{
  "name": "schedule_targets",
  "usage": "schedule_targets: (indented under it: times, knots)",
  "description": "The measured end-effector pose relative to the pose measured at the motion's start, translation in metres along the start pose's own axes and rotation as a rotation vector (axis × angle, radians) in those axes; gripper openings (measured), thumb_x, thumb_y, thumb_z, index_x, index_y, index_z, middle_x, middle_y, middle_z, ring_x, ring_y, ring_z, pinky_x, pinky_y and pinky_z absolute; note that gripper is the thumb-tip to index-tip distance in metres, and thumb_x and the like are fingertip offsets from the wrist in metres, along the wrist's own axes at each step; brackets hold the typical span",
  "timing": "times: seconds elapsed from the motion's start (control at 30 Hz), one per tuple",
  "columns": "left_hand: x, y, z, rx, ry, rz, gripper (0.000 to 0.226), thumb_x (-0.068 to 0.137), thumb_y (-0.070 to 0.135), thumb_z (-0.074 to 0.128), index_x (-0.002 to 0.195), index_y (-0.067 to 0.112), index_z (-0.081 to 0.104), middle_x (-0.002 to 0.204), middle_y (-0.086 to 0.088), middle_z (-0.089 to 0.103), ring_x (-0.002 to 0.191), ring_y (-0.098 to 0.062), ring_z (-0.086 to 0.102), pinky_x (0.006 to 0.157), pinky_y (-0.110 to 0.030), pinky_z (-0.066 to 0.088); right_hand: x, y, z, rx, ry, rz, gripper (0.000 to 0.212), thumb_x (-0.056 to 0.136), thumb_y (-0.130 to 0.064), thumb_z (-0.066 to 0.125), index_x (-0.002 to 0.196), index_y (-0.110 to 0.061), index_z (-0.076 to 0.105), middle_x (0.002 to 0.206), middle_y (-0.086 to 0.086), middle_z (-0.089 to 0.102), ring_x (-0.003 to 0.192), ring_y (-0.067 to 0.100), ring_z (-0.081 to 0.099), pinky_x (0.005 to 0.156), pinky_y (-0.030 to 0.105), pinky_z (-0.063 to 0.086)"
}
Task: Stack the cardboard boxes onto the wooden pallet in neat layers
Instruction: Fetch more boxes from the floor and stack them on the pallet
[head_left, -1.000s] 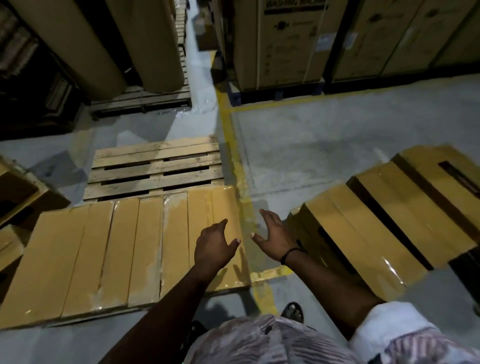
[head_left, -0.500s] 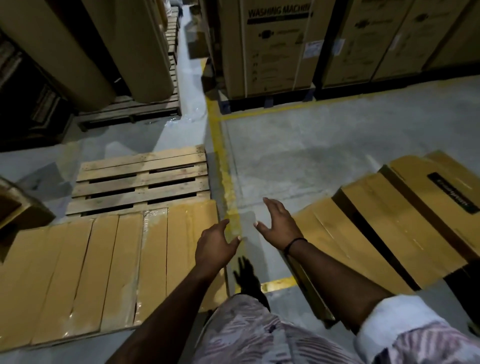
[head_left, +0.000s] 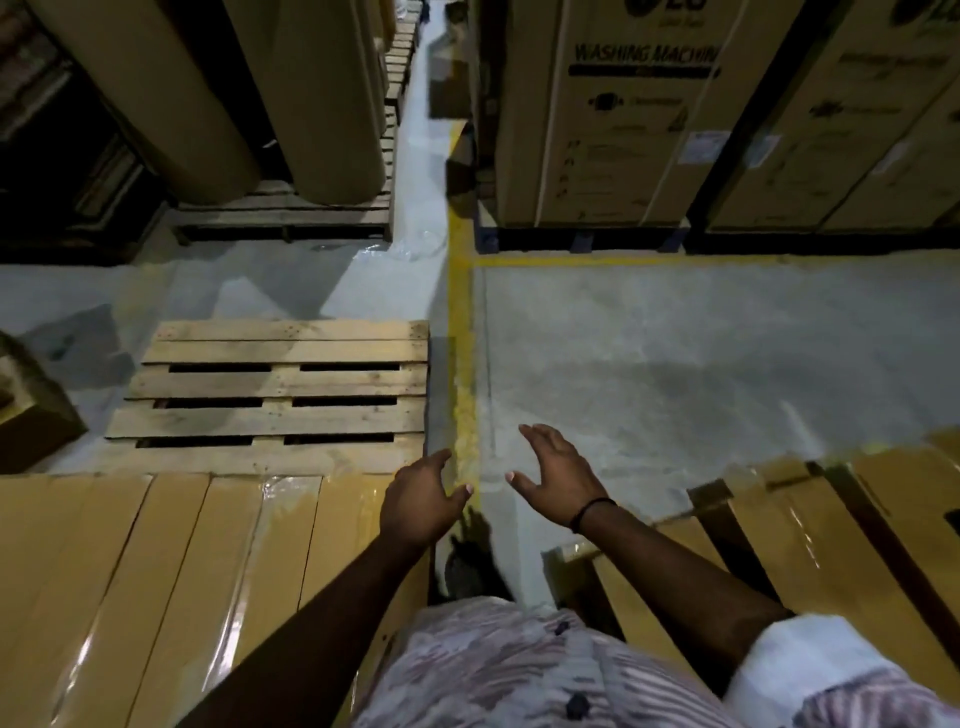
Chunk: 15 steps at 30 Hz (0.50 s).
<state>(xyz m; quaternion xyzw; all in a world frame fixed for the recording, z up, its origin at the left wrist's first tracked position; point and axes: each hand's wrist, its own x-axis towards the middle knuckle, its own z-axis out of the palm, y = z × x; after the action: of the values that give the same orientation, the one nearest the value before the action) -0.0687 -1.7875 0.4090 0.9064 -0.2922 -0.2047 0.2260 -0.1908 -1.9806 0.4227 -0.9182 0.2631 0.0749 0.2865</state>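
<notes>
A wooden pallet (head_left: 280, 384) lies on the floor ahead at the left, its far half bare. Several long flat cardboard boxes (head_left: 171, 571) lie side by side over its near part, at lower left. More of the same boxes (head_left: 810, 545) lean in a row at lower right. My left hand (head_left: 418, 501) hovers above the right edge of the left row, fingers relaxed, holding nothing. My right hand (head_left: 558, 475) is spread over the bare floor between the two groups, also holding nothing.
A yellow floor line (head_left: 462, 322) runs forward between the pallet and the concrete floor (head_left: 675, 353). Tall washing machine cartons (head_left: 613, 119) stand at the back right. Big paper rolls (head_left: 322, 98) on a pallet stand at the back left. A brown box (head_left: 31, 410) sits at the left edge.
The view has swung forward and tilted up, so both box groups slid lower in frame. Both hands stay empty and apart, now over the gap beside the yellow line.
</notes>
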Motion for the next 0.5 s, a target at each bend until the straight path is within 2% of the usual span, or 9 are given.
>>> schedule_targets:
  times: [0.2, 0.33, 0.43, 0.5]
  knots:
    - [0.084, 0.006, -0.035, 0.006, -0.009, -0.035, 0.080, 0.082, 0.065, 0.057, 0.147, 0.019, 0.051, 0.139, -0.005, 0.062, 0.125, -0.027, 0.059, 0.100, -0.038, 0.050, 0.101, -0.011, -0.032, 0.053, 0.019, -0.027, 0.075, 0.095, -0.053, 0.058, 0.158, -0.024, 0.028, 0.163, 0.004, 0.028, 0.147, 0.025, 0.030, 0.117, 0.041, 0.032]
    - [0.144, 0.022, -0.045, -0.034, -0.007, 0.020, 0.081, 0.079, 0.067, 0.053, 0.142, 0.015, 0.057, 0.133, -0.007, 0.066, 0.121, -0.025, 0.062, 0.096, -0.034, 0.052, 0.154, -0.006, -0.053, 0.100, 0.058, -0.002, 0.074, 0.095, -0.052, 0.059, 0.157, -0.022, 0.031, 0.162, 0.005, 0.030, 0.147, 0.026, 0.030, 0.117, 0.040, 0.033]
    - [0.195, 0.039, -0.048, -0.048, -0.004, 0.058, 0.081, 0.078, 0.068, 0.054, 0.141, 0.017, 0.059, 0.132, -0.006, 0.067, 0.120, -0.026, 0.064, 0.096, -0.039, 0.054, 0.192, 0.008, -0.065, 0.128, 0.039, 0.030, 0.075, 0.095, -0.053, 0.058, 0.158, -0.024, 0.029, 0.162, 0.004, 0.028, 0.147, 0.026, 0.030, 0.117, 0.042, 0.033]
    - [0.230, 0.055, -0.049, -0.050, -0.008, 0.088, 0.088, 0.077, 0.074, 0.049, 0.142, 0.015, 0.058, 0.134, -0.009, 0.066, 0.121, -0.028, 0.063, 0.097, -0.038, 0.052, 0.221, 0.020, -0.074, 0.147, 0.041, 0.058, 0.075, 0.095, -0.055, 0.058, 0.158, -0.025, 0.029, 0.162, 0.002, 0.027, 0.147, 0.026, 0.030, 0.116, 0.044, 0.033]
